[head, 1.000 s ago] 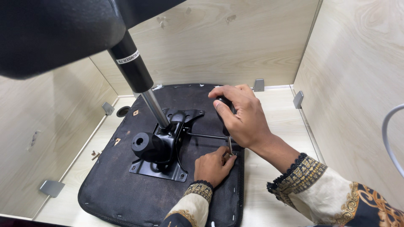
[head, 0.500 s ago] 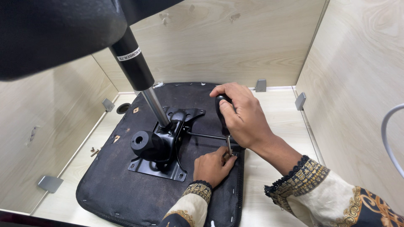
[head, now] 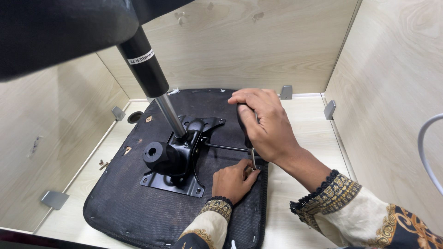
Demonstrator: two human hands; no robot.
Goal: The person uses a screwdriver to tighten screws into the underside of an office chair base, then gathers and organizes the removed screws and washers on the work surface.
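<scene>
A black chair seat pad lies upside down on a pale wooden floor. A black metal tilt mechanism is mounted at its middle, with a gas lift cylinder rising from it to the upper left. My right hand grips the black handle of a screwdriver held upright, its shaft pointing down at the seat's right edge. My left hand rests on the seat with its fingertips pinched at the screwdriver's tip. A thin metal lever runs from the mechanism toward my hands.
Pale wooden walls enclose the floor on three sides, with small metal corner brackets along their base. Loose screws lie on the floor left of the seat. A large black chair part overhangs the upper left. A white curved tube shows at the right.
My right hand has shifted slightly on the screwdriver handle, bringing it more upright. My left hand stays at the tip. The view has drifted a little.
</scene>
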